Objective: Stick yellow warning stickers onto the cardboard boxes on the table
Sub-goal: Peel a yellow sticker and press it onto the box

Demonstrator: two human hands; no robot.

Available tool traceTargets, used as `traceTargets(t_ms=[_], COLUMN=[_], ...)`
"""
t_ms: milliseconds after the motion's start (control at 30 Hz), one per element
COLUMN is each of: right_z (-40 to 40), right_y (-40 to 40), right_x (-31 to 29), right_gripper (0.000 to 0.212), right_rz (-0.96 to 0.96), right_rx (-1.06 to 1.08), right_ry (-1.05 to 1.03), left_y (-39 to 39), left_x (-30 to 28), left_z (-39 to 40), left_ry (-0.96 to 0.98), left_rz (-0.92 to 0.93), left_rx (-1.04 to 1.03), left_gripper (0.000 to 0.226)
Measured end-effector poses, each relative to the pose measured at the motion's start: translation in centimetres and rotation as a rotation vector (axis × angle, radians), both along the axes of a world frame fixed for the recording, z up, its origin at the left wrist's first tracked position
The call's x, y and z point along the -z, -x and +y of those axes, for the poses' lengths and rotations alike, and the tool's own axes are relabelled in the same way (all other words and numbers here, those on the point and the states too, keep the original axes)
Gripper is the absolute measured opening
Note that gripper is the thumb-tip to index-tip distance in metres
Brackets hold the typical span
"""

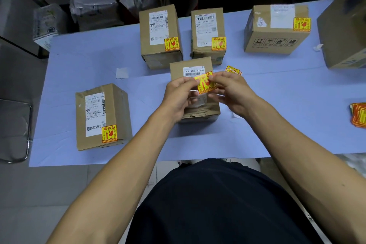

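Note:
A yellow warning sticker [205,83] with red print is pinched between my left hand [179,96] and my right hand [231,90], just above a small cardboard box [179,68] in the middle of the table. That box carries a white shipping label and shows no yellow sticker on its visible top; my hands hide most of it. Yellow stickers are on the near-left box [103,117], the two far boxes [158,35] [207,33] and the far-right box [277,27].
Loose stickers [233,69] lie behind my right hand; a stack of stickers [359,115] sits at the right edge. A large box [344,31] stands far right. A white backing scrap [122,72] lies on the blue table [79,59]. Bags and parcels crowd behind the table.

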State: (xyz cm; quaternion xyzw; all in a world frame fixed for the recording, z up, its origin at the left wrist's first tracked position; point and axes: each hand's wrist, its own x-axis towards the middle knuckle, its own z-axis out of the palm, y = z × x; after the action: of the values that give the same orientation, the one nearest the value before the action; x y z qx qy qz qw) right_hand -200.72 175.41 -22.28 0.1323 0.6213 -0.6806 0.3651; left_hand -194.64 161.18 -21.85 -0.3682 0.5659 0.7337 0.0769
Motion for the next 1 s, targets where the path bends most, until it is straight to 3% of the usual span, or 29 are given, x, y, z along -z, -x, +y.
traceTargets(t_ms=[167,500,600,1000], right_z=[0.3,1.8,2.3,3.1], right_y=[-0.6,-1.7,-2.1,-3.0], right_x=[0.7,2.1,2.8,3.7], right_gripper=[0.016,0.009,0.024,0.019], right_rz=[0.266,0.223,0.195,0.450], right_rx=[-0.054,-0.106,-0.102,-0.203], right_ry=[-0.210,-0.289,-0.357,-0.623], left_y=[-0.1,-0.5,-0.7,-0.6], left_x=[0.4,2.1,2.5,2.7], left_z=[0.1,0.2,0.3,1.1], left_ry=[0.171,0.459,0.557,0.870], left_rz=[-0.029,-0.064,-0.078,-0.096], left_rx=[0.066,0.234,0.301,0.530], left_gripper=[0.013,0.019,0.016,0.022])
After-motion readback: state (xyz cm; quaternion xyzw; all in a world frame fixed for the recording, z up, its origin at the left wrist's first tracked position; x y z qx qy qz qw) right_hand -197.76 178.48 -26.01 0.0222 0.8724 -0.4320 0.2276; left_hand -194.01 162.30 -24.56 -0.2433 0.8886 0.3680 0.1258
